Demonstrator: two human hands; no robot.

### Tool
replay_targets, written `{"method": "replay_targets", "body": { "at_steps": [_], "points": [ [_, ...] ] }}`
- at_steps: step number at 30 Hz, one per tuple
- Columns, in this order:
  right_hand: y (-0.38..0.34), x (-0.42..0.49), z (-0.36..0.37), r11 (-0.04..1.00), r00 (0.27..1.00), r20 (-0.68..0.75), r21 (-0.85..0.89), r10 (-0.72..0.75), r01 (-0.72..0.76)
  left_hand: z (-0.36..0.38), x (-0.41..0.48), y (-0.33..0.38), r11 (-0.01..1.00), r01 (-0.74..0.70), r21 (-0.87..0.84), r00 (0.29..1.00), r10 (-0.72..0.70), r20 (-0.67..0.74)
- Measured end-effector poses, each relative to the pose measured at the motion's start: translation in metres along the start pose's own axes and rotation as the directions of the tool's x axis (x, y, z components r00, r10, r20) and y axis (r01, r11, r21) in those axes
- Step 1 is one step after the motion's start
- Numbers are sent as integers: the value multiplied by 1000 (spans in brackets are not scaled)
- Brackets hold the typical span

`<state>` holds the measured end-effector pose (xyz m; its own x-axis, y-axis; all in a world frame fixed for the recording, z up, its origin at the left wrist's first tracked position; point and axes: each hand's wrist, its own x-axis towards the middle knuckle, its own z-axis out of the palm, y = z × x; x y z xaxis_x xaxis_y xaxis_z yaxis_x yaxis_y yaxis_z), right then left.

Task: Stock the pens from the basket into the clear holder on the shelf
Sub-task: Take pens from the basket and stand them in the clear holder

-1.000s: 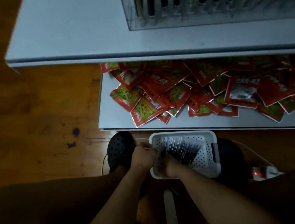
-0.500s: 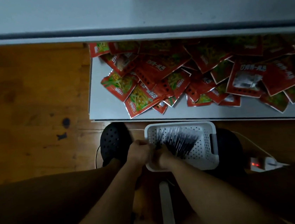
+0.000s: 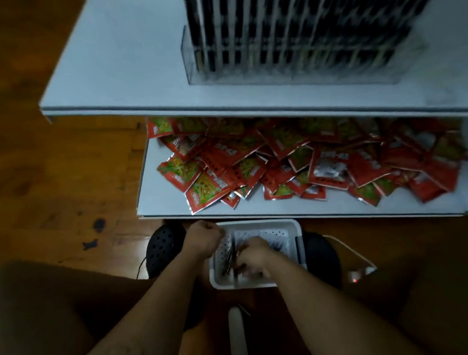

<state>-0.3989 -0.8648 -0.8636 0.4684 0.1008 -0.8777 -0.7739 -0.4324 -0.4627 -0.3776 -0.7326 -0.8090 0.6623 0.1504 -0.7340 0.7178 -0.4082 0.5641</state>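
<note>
Head view: a white perforated plastic basket (image 3: 287, 231) sits on the brown wooden floor (image 3: 36, 170), between two black perforated clogs (image 3: 163, 245). In the basket lie dark, slim pens (image 3: 231, 258), bunched toward its left side and partly hidden under the right hand (image 3: 253, 255). That hand reaches down into the basket with its fingers bent among the pens. Motion blur hides whether they have closed round any. The left hand (image 3: 203, 237) is clenched into a fist right at the basket's upper-left corner. I cannot tell whether it grips the rim or anything else.

Above, on the upper white shelf board (image 3: 127, 72), stands the clear plastic holder (image 3: 191, 61), blurred, with rows of dark pens upright in its slots. The lower white shelf board (image 3: 156, 198) carries a loose heap of red foil snack packets (image 3: 283, 160), overlapping one another. A white power strip with a red light (image 3: 357, 275) lies on the floor to the right of the basket.
</note>
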Motion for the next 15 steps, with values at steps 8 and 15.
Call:
{"method": "replay_targets", "body": {
  "at_steps": [8, 15],
  "points": [
    [-46, -105, -22, 931, 926, -133, 47, -352, 361, -35, -80, 66, 944, -314, 103, 947, 319, -29],
    [-124, -190, -53, 685, 539, -445, -293, -716, 668, -78, -134, 128, 861, -504, 66, 846, 508, -164]
  ]
}}
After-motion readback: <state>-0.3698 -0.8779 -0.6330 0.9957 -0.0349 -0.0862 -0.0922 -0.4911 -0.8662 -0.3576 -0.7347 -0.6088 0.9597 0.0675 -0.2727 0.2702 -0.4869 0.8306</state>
